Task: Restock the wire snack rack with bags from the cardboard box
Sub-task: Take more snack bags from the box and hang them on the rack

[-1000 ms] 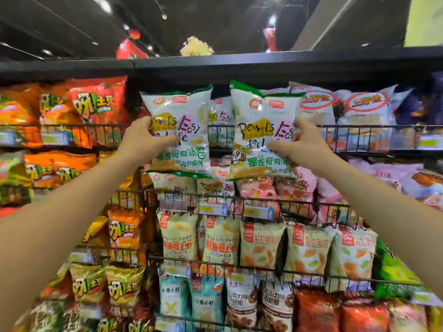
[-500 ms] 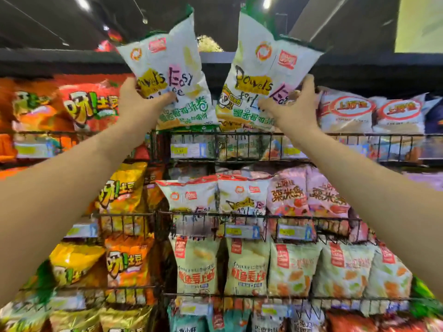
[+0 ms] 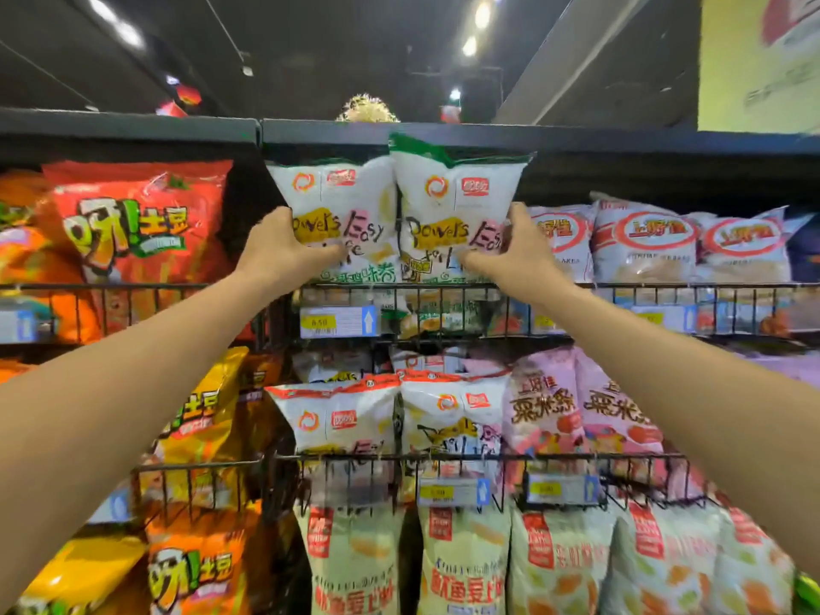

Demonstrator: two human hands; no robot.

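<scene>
Both white snack bags down from overhead: left bag (image 3: 344, 215) and right bag (image 3: 452, 210) now upright, side by side, touching, lower ends behind top basket rail (image 3: 443, 286). Earlier tilted apart above shelf edge. Left hand (image 3: 284, 250), right hand (image 3: 519, 255) lower, closer together.

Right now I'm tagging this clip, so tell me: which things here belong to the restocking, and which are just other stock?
In the job:
left hand gripping left white bag
right hand gripping right white bag
top wire basket

Just other stock:
red potato bag
pink bags
price tag
</scene>
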